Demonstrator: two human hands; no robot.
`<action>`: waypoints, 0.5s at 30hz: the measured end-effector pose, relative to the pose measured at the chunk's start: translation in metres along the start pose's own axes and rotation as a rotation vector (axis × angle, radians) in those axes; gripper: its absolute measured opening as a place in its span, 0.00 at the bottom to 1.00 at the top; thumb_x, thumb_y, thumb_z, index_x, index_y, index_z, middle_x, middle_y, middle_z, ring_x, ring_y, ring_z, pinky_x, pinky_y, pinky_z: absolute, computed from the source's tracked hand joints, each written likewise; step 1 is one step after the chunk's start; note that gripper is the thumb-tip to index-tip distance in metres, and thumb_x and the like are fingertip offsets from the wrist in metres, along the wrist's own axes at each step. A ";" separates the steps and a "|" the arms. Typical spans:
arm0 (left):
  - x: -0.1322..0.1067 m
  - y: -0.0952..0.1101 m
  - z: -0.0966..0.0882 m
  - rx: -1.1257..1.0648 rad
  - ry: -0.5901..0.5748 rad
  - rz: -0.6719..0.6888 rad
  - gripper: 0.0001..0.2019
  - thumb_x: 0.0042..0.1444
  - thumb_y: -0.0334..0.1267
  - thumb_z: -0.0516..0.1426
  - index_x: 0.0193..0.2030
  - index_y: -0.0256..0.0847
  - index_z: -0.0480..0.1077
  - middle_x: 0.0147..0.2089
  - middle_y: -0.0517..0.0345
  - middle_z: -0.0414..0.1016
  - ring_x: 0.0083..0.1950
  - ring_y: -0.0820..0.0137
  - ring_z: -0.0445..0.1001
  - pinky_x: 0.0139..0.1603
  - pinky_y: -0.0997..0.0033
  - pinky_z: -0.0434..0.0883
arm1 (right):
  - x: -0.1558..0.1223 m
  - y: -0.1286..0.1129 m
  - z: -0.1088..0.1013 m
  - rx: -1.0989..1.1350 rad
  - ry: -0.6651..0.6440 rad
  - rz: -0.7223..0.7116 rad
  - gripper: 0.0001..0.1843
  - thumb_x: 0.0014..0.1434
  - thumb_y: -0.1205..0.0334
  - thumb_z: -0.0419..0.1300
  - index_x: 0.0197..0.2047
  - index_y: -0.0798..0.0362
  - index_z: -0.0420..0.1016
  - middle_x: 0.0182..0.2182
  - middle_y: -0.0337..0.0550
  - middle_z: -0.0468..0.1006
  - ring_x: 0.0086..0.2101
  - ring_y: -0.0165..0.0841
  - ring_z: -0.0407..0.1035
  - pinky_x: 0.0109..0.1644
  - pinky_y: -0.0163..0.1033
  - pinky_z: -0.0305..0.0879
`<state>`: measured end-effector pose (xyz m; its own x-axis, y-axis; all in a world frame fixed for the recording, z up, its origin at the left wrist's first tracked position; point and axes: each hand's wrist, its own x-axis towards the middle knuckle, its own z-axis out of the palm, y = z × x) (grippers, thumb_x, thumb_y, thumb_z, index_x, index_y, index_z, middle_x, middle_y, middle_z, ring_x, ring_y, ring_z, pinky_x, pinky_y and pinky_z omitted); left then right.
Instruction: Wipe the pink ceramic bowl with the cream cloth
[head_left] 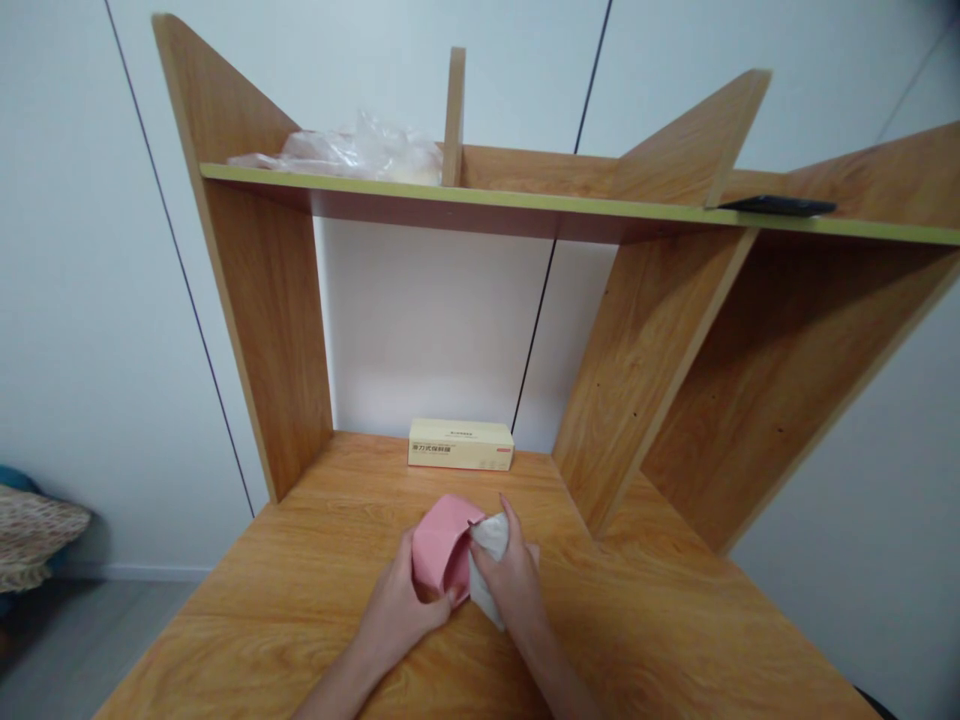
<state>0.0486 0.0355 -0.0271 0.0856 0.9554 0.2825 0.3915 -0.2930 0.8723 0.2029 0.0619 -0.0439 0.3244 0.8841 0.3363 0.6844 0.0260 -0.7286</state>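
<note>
My left hand (pixel 405 600) is wrapped round the left side of a pink box-like container (pixel 439 540), thumb along its lower edge. The container is tilted, and its dark hollow inside faces right, toward my other hand. My right hand (pixel 514 580) pinches a crumpled white tissue (pixel 491 540) between thumb and fingers, right at the container's opening. Part of the tissue hangs down below the thumb. A small pinkish edge shows just beyond my right fingers; what it belongs to is hidden.
A cream cardboard box (pixel 461 446) with printed writing stands at the back of the wooden desk (pixel 300 600). Above, the shelf (pixel 525 205) bears a clear plastic bag (pixel 360 155) and a flat black object (pixel 780 206). An upright wooden panel (pixel 645 370) rises at the right.
</note>
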 end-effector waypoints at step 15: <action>-0.003 0.009 -0.010 0.388 -0.078 0.029 0.36 0.41 0.42 0.56 0.60 0.38 0.53 0.46 0.47 0.73 0.41 0.55 0.73 0.42 0.60 0.66 | 0.002 -0.002 -0.012 -0.197 -0.114 -0.185 0.36 0.49 0.60 0.54 0.61 0.54 0.47 0.32 0.43 0.77 0.36 0.38 0.69 0.42 0.41 0.52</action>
<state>0.0426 0.0298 -0.0164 0.1649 0.9513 0.2605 0.7041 -0.2985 0.6443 0.2101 0.0582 -0.0347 0.1144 0.9198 0.3752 0.8421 0.1106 -0.5279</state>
